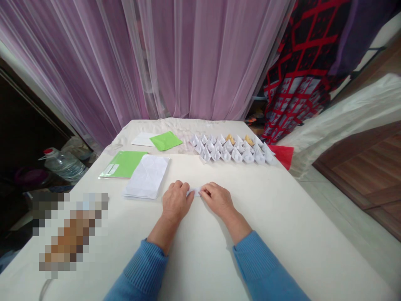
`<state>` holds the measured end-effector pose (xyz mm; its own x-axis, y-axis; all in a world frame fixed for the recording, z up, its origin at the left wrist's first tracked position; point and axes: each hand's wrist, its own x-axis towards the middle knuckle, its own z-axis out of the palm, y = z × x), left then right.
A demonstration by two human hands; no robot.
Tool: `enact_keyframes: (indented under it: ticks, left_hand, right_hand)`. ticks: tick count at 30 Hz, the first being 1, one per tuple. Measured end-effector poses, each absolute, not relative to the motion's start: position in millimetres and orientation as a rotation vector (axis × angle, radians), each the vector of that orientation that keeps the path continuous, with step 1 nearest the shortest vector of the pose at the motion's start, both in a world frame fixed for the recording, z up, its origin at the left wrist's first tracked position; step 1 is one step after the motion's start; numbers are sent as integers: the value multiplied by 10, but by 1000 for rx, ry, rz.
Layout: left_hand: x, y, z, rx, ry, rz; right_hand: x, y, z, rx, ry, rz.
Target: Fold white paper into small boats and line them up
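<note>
A small piece of folded white paper (196,192) lies on the table in front of me, mostly covered by my hands. My left hand (177,201) grips its left end, with the fingers curled and the thumb along the near side. At the right end, my right hand (218,200) pinches the paper between thumb and fingertips. Just left of my left hand lies a stack of white paper sheets (148,175). Farther back on the right stand rows of folded white paper boats (237,155), with yellowish ones (249,140) among them.
A green paper pack (128,162) in clear wrapping lies beside the stack. Behind it are a green sheet (166,141) and a white sheet (142,139). Something red (282,156) hangs at the table's right edge. A blurred-out object (72,234) lies left on the white-covered table (200,259).
</note>
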<state>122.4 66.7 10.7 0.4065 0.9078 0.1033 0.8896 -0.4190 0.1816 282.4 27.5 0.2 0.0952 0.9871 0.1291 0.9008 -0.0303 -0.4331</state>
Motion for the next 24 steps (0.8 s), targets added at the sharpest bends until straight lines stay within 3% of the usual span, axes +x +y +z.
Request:
enact_keyframes:
  ticks: [24]
  left_hand:
    - [1214,615,83,2564,1648,295]
  right_hand:
    - [2772,222,9,-2182,-1855,102]
